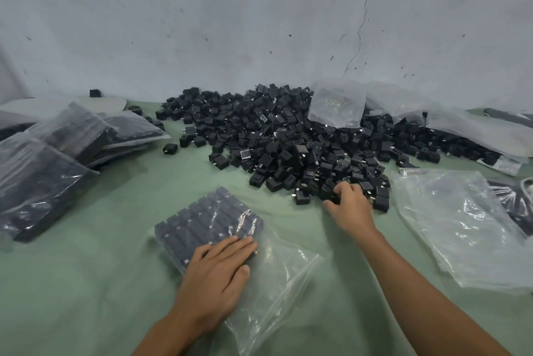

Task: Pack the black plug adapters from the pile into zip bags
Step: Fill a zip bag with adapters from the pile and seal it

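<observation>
1. L hand [219, 272]: fingers straight & close together, pressed flat on the bag [284, 277]. The bag lies on your side of the pile [288, 136], a bit left of its near edge. Packed rows [202, 220] fill the bag's far half; the near end is slack & empty.
2. R hand [350, 203]: at the pile's near edge, fingers curled down on a few adapters [328, 193], thumb spread to the side. How many you've got: can't tell.
3. Risk: grab too many & some drop betw. pile & bag, or skid toward the empty bags [461, 226] right of the pile.
4. Risk: ease off the L hand, or shove new ones in hard, & the rows tip and lose their grid. Prongs could snag the thin film.
5. Risk: the slack end (prob. the mouth) looks collapsed flat, so feeding one-handed may jam adapters at the opening.
6. Risk: dragging the R hand back thru the edge could spill the pile's loose front onto the cloth [115, 283]. Full bags [43, 171] left of the pile sit well apart.
</observation>
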A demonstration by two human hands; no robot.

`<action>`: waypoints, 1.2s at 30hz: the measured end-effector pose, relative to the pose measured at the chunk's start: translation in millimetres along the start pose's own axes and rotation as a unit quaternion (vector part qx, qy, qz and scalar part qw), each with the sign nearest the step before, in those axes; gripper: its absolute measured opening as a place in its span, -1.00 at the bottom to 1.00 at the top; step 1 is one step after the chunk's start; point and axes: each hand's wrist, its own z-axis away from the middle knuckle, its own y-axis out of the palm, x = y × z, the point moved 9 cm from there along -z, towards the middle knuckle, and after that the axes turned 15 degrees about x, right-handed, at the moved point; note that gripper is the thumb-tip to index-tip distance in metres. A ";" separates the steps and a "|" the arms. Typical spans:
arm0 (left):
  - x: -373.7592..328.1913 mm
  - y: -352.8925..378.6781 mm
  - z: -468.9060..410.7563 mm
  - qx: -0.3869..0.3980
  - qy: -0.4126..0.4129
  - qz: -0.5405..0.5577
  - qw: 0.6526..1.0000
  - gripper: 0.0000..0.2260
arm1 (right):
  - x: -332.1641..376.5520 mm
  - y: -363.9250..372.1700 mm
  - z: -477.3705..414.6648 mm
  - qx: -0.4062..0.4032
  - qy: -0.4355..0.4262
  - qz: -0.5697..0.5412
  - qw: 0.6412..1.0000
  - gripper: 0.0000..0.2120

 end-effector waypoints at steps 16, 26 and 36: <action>0.6 0.6 -1.3 0.008 -0.001 -0.027 1.000 -0.50 | -41.2 -4.5 124.7 0.089 0.040 -0.538 0.838 -0.74; 2.0 3.0 -2.8 0.039 -0.019 -0.033 0.999 -0.42 | 30.6 86.0 213.8 0.288 0.049 -0.591 0.752 -0.77; 4.3 4.8 -4.9 0.051 -0.023 -0.028 0.998 -0.50 | 91.0 122.3 162.1 0.215 0.052 -0.750 0.623 -0.73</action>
